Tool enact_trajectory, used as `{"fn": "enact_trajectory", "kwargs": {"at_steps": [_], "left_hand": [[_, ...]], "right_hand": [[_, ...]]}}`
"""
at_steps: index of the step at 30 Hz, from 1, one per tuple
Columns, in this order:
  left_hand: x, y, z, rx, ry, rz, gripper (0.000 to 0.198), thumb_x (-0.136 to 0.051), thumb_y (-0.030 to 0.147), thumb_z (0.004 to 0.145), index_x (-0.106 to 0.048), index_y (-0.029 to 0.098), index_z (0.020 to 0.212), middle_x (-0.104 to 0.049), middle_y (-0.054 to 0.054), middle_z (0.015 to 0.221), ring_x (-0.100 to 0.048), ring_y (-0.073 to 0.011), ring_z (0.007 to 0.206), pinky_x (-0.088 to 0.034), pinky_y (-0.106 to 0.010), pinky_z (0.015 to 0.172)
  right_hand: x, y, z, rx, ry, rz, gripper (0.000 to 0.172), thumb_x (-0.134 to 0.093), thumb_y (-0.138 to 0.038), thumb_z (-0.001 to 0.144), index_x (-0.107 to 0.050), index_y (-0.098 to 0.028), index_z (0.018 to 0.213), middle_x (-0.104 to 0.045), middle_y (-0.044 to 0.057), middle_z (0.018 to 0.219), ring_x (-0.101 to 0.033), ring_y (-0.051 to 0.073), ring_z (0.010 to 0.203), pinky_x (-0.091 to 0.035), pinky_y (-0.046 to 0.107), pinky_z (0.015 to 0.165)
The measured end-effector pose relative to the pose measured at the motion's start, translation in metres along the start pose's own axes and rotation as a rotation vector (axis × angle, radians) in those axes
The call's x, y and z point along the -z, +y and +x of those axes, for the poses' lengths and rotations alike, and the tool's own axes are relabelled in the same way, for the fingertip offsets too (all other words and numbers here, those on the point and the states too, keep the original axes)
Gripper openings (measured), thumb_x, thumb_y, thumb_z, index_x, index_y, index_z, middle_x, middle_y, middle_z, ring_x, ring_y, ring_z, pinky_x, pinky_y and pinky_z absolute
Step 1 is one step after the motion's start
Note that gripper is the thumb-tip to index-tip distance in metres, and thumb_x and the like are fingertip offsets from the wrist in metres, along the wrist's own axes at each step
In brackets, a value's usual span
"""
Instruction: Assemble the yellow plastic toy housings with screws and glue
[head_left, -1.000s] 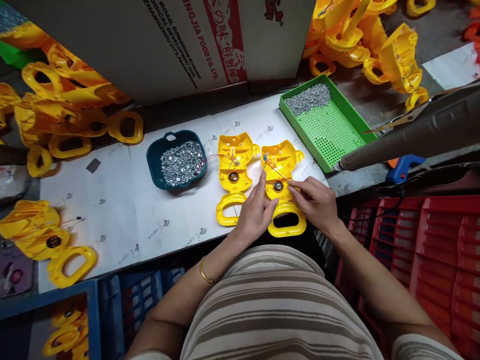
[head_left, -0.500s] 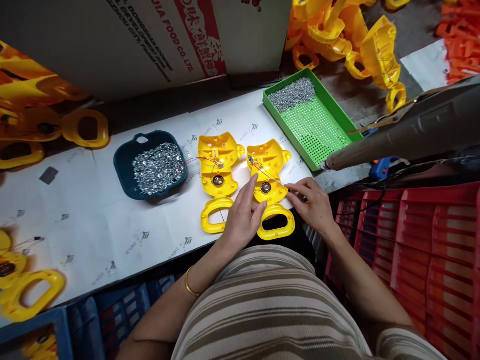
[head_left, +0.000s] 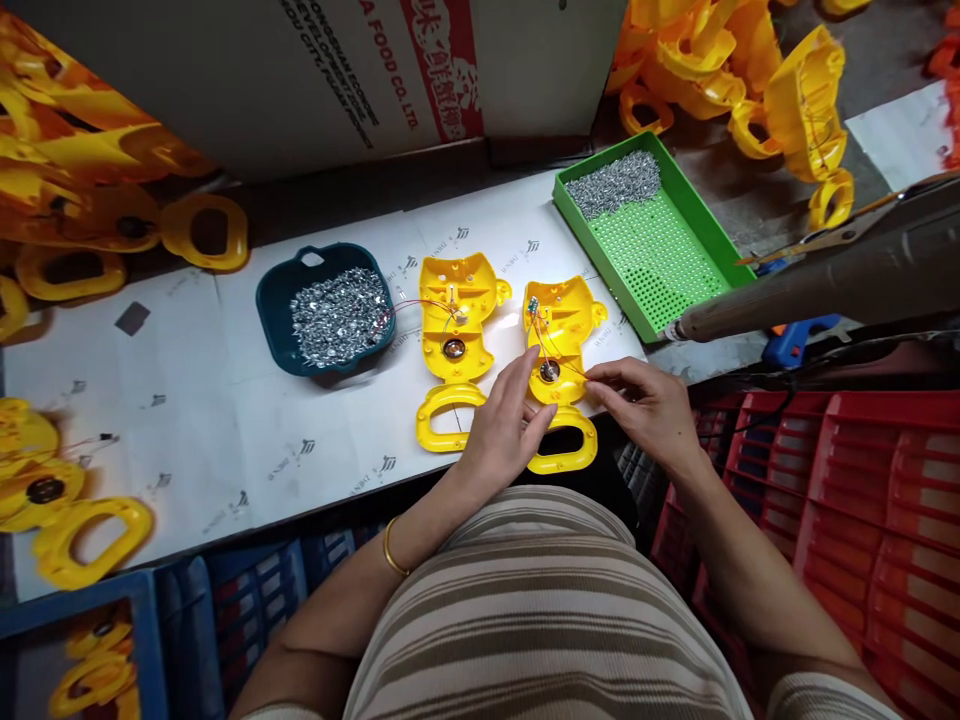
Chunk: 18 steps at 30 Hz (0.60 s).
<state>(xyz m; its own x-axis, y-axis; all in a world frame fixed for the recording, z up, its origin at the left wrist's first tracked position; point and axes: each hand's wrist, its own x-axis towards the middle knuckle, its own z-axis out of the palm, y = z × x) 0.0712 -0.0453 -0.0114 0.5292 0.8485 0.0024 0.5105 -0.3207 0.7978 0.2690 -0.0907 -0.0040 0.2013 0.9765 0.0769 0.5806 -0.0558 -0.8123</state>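
The yellow plastic shell half (head_left: 562,305) in front of me has a handle loop (head_left: 564,463), a round speaker (head_left: 550,371), a small circuit board (head_left: 533,306) and thin wires. My left hand (head_left: 499,425) lies along its left side, fingers stretched and thumb apart, touching the edge near the handle. At the shell's right edge, my right hand (head_left: 645,405) pinches a thin red wire (head_left: 566,367) between thumb and forefinger. A second yellow shell half (head_left: 459,285) lies to the left, also with a speaker and wires; my left hand partly covers its handle.
A dark teal basin (head_left: 274,325) of small metal screws stands left, a green perforated tray (head_left: 694,230) of screws at back right. A grey tube-like arm (head_left: 795,275) reaches in from the right. Yellow shells (head_left: 90,215) pile up left; red crates (head_left: 862,480) stand right.
The view has shifted slightly, so the table things sit farther right. My right hand stays at the shell's right edge with the wire, and my left hand keeps its place.
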Motion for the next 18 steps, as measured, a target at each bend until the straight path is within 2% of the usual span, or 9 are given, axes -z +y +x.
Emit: {"fn": "enact_trajectory", "kwargs": {"at_steps": [3,6,8,12,18], "left_hand": [[0.001,0.000,-0.001,0.006,-0.026,-0.024,0.065,-0.058,0.026,0.089,-0.028,0.023,0.147,-0.046,-0.013,0.143,-0.062,-0.0196,0.107,-0.056,-0.031,0.087],[0.001,0.000,-0.003,0.011,-0.044,-0.058,0.070,-0.060,0.024,0.087,-0.025,0.024,0.148,-0.044,-0.014,0.144,-0.065,-0.0158,0.095,-0.058,-0.028,0.080],[0.001,-0.001,-0.003,0.005,-0.038,-0.055,0.070,-0.060,0.022,0.088,-0.025,0.024,0.148,-0.044,-0.013,0.144,-0.064,-0.0166,0.099,-0.058,-0.027,0.079],[0.000,-0.001,-0.003,-0.008,-0.028,-0.037,0.069,-0.059,0.022,0.088,-0.024,0.025,0.148,-0.045,-0.012,0.144,-0.059,-0.0210,0.115,-0.057,-0.028,0.082],[-0.001,-0.002,-0.003,-0.010,-0.032,-0.068,0.067,-0.058,0.019,0.089,-0.026,0.025,0.147,-0.046,-0.012,0.143,-0.061,-0.0189,0.110,-0.057,-0.029,0.084]], "right_hand": [[-0.001,-0.001,0.000,-0.018,-0.069,0.015,0.015,-0.065,-0.026,0.082,-0.073,-0.022,0.092,-0.074,0.002,0.084,-0.067,0.013,0.067,-0.054,0.025,0.062],[-0.002,-0.003,0.000,0.066,-0.045,-0.004,0.014,-0.063,-0.022,0.083,-0.075,-0.023,0.090,-0.072,0.003,0.085,-0.066,0.013,0.071,-0.051,0.023,0.058],[-0.004,-0.005,-0.001,0.093,-0.026,0.009,0.014,-0.063,-0.022,0.083,-0.076,-0.023,0.090,-0.072,0.004,0.085,-0.066,0.013,0.072,-0.052,0.023,0.059],[-0.011,-0.008,-0.005,0.085,-0.057,0.031,0.015,-0.064,-0.024,0.084,-0.074,-0.024,0.095,-0.075,0.004,0.089,-0.070,0.015,0.077,-0.056,0.027,0.071],[-0.018,-0.010,-0.008,0.138,-0.103,0.026,0.015,-0.061,-0.024,0.086,-0.074,-0.023,0.094,-0.074,0.004,0.089,-0.070,0.014,0.079,-0.056,0.027,0.070]]}}
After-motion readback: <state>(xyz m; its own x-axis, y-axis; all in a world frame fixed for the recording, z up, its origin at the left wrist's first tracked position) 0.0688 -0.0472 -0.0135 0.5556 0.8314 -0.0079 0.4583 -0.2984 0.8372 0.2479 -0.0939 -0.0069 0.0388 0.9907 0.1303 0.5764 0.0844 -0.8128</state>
